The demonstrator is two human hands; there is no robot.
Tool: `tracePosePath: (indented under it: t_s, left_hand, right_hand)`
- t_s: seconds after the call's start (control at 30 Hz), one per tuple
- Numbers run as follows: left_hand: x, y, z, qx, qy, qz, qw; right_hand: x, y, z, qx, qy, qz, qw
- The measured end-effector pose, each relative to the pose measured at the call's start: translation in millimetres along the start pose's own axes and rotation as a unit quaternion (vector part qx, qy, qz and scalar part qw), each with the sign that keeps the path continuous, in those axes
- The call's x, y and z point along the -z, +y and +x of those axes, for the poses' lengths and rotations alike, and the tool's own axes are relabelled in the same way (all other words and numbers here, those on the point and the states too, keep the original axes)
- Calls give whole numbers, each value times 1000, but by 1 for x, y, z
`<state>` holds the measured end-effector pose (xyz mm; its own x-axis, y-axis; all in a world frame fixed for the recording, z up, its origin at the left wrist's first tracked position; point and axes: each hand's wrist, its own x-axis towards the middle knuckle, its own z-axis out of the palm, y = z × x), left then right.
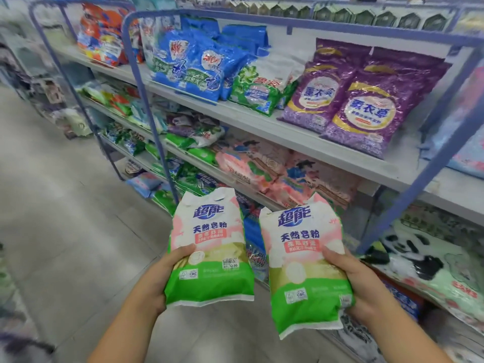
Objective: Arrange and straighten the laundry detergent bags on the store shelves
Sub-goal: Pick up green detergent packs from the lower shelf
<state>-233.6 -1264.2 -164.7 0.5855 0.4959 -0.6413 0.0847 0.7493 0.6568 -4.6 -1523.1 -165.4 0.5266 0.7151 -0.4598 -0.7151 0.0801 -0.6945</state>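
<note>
facing stocked blue-framed shelves (pixel 309 134), tiled floor (pixel 65 205)

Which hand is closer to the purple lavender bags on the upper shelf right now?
Right. The right hand sits below the purple bags, gripping one bag; the left hand is farther, down-left, holding the other.

Pretty bright, even light, hardly any shadows; glare on the purple bags (pixel 366 100), fisheye bend and blur toward the edges.

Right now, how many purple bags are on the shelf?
2 in plain view: one purple bag to the left, another purple bag overlapping it on the right. More purple tops peek out behind, so others may be hidden.
</note>
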Motion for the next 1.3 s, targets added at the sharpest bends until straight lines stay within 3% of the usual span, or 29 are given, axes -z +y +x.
tracePosePath:
  t_s: [0.33, 0.57, 0.87, 0.97, 1.07, 1.13, 1.2, 1.3]
  left_hand:
    - [10, 108, 100, -8, 38, 17, 999]
    - [15, 185, 164, -3, 61, 13, 998]
    - [-2, 281, 298, 69, -59, 69, 993]
    - [-16, 308, 341, 91, -114, 108, 983]
    - [-42, 326, 383, 93, -180, 216, 955]
    - [-61, 326, 411, 19, -168, 349, 922]
    - [-72, 323, 425, -46, -143, 470, 870]
    - [-69, 316, 431, -57, -176, 489, 853]
  right_hand:
    - [-73, -29, 165, -31, -46, 13, 998]
    - [-127, -60, 261, -27, -27, 39, 999]
    - [-140, -82, 341, 58, 56, 44, 996]
    - [-145, -86, 358, 108, 116, 74, 985]
    - [-145, -88, 376, 92, 229, -17, 969]
    - [-147, -81, 386, 67, 363, -171, 913]
    - [-149, -71, 396, 100, 451, -286, 839]
    - [-173, -69, 400, 97, 469, -317, 819]
